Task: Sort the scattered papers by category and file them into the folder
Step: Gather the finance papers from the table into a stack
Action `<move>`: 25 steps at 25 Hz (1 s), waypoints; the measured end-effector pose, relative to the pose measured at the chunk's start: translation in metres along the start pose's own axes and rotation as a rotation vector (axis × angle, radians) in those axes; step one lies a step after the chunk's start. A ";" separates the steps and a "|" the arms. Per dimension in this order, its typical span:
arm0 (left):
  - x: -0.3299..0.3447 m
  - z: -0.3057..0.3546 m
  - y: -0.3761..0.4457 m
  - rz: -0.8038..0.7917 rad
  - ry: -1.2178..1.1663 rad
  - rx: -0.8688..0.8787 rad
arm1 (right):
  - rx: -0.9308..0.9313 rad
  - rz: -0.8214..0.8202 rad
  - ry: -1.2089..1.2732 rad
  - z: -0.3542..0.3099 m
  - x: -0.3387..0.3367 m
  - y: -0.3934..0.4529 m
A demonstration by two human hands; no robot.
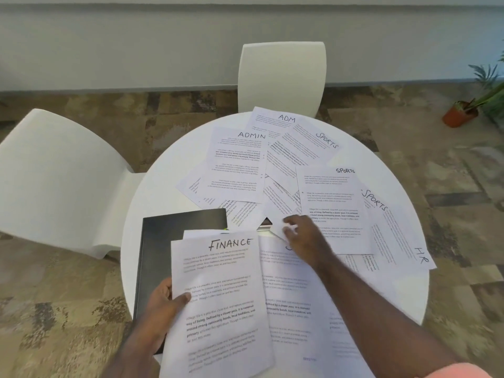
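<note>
My left hand [161,306] grips the left edge of a small stack of sheets headed FINANCE [221,296], thumb on top, held over the near part of the round white table [141,197]. A black folder [161,241] lies closed beneath and to the left of that stack. My right hand [302,238] reaches across to the middle of the table and pinches the corner of a white sheet [278,216]. Scattered beyond are sheets headed ADMIN [237,165], ADM [275,120], SPORTS [330,208] and HR [409,246].
A white chair [282,77] stands at the table's far side and another white chair [60,181] at the left. A potted plant [463,110] sits on the patterned carpet at the far right. More printed sheets [300,309] lie under my right forearm.
</note>
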State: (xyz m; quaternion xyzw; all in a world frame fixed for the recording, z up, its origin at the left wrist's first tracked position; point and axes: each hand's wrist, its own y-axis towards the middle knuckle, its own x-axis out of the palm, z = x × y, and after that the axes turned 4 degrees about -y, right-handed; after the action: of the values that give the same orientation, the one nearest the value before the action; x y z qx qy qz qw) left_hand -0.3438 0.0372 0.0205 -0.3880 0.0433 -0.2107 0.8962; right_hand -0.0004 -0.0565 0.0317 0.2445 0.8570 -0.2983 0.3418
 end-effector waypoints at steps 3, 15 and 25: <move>-0.024 0.006 -0.003 -0.024 -0.103 -0.038 | 0.150 0.157 0.041 0.052 -0.037 -0.007; -0.055 0.031 -0.020 0.107 -0.277 0.000 | 0.496 0.391 -0.086 0.160 -0.070 -0.102; 0.004 0.030 -0.021 0.028 -0.193 0.022 | 0.850 0.222 0.118 0.227 -0.009 -0.176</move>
State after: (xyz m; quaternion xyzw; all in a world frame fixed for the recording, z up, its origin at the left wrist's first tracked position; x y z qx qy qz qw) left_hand -0.3405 0.0429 0.0563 -0.3958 -0.0401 -0.1604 0.9033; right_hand -0.0045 -0.3359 -0.0342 0.4705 0.6449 -0.5711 0.1912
